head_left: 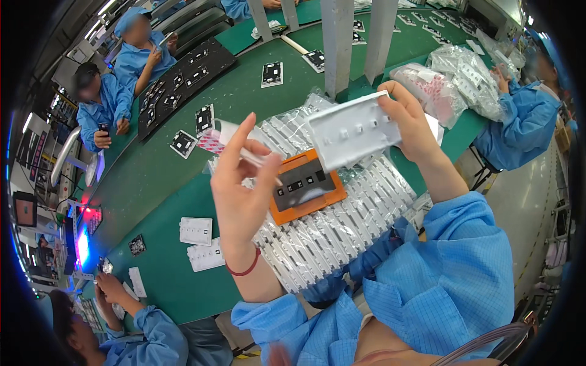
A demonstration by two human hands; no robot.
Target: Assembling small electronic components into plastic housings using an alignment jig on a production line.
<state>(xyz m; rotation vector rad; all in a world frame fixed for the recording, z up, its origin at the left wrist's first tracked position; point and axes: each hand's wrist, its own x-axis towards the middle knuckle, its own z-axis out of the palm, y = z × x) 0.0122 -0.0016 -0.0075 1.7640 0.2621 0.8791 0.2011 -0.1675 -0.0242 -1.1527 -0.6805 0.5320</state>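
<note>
My right hand (410,119) grips a white plastic cover (351,135) by its upper right corner, thumb on the panel, tilted above the bench. The cover has a raised rim and a row of small openings. Left of it, my left hand (241,192) is raised with its index finger pointing up. A thin white strip with a red-and-pink patterned end (212,141) passes behind its fingers and appears pinched there, partly blurred. Below and between both hands lies an orange fixture (334,196) with a dark inset and a row of small square openings. My hands do not touch it.
White ribbed trays (329,235) in clear film lie under the fixture. Two white covers (195,232) rest on the green bench at left. Grey posts (337,49) stand beyond; bagged parts (464,79) lie at right. Co-workers sit around, and a belt carries black-and-white units (272,74).
</note>
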